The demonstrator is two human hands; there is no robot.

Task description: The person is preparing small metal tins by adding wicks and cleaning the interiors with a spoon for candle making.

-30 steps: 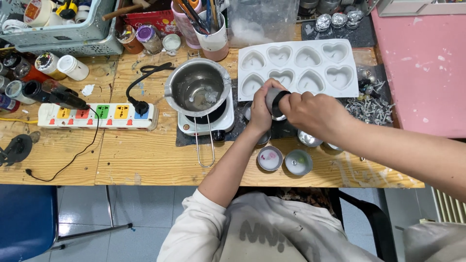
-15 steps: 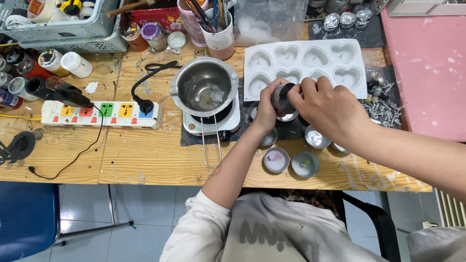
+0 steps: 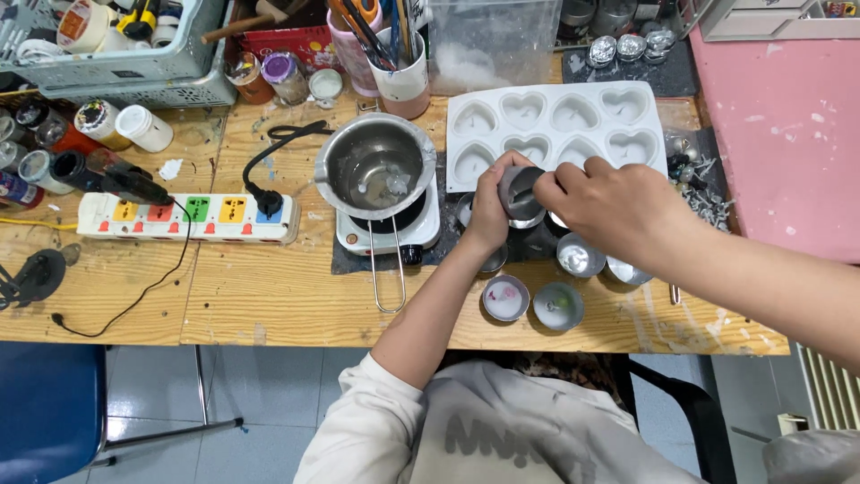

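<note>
I am holding a small round metal tin (image 3: 520, 193) up off the bench with my left hand (image 3: 488, 211), its fingers wrapped around the tin's side, while my right hand (image 3: 609, 202) is closing over its right edge, fingertips pinched at the rim. Compared with a moment ago my hands are staying locked on the tin at the same spot, just in front of the white heart-shaped mould (image 3: 555, 130); only my view is shifting a little, so the work on this tin is going on rather than ending. Whether anything is inside the tin I cannot tell, since my fingers are covering it. Below my hands, more open tins are sitting on the dark mat, two of them (image 3: 506, 298) (image 3: 558, 306) near the bench edge with pale wax in them. To the left, the steel melting pot (image 3: 376, 166) is resting on the small white hotplate (image 3: 387, 231), plugged into the coloured power strip (image 3: 188, 217).
</note>
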